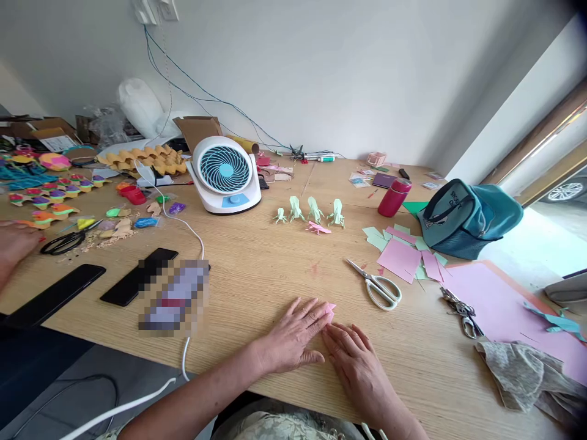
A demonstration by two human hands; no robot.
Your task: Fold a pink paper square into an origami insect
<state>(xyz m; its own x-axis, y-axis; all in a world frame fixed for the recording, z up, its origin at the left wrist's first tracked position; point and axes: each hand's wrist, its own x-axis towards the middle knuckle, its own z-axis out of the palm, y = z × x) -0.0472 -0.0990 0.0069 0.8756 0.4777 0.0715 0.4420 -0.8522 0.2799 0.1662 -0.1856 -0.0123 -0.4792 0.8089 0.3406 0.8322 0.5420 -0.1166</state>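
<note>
The big wooden table (257,269) holds everything. A large pink sheet (481,293) lies flat on it at the right, near a blue bag (477,217). A white fan (226,174) stands farther back.

The left hand (298,333) is down low on the table, flat and open, with its fingers a bit apart and its thumb out to the side. The right hand (355,360) is just beside it, fingers bent and close together. I cannot tell if the right fingers pinch anything.

Scissors (383,293) lie on the table, with no hand on them. Past them is a pile of cut paper (400,260), pink and green, so there is plenty left to fold.

Four green paper animals (314,209) stand in a row, and a pink paper animal (318,228) lies in front. These five look all done.

The smallest is the pink paper piece (331,308) — it sits at the left hand's fingertips, mostly covered, with a point sticking out. It looks only partly folded, I think. How many folds are left — I cannot tell, because the fingers hide it.
</note>
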